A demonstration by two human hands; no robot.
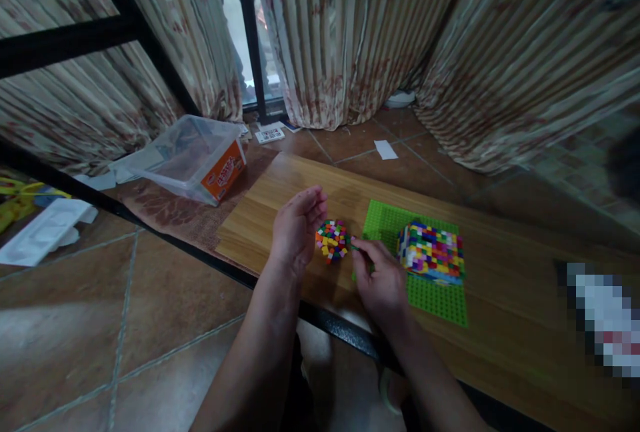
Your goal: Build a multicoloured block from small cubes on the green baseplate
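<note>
Bright green plastic makes the thin, studded square baseplate point(436, 307) that lies flat on the brown wood-grain counter point(510, 325) beside your right hand. On it sits the block of multicoloured plastic bricks point(433, 252), its courses packed close, with a light blue strip along its near lower edge. To the left of the baseplate, on the bare wood between your hands, is the loose heap of small multicoloured plastic bricks point(332, 241).

Your left hand point(298, 227) stands just beside the heap, its fingers loosely curled and parted, with nothing visible in them. Your right hand point(381, 280) is at the heap's other side, over the edge of the baseplate; thumb and forefinger come close together, but you cannot tell from here whether they pinch a brick.

Each loose brick should be very light, stiff and rather slick, hard to break but easy to flick away, so take it by two opposite side walls with your fingertips and leave the studs free. The block is likely firm but could part at its joints under a sideways pull; hold it low, on opposite faces. The baseplate probably flexes, so steady it by its bare border.
</note>
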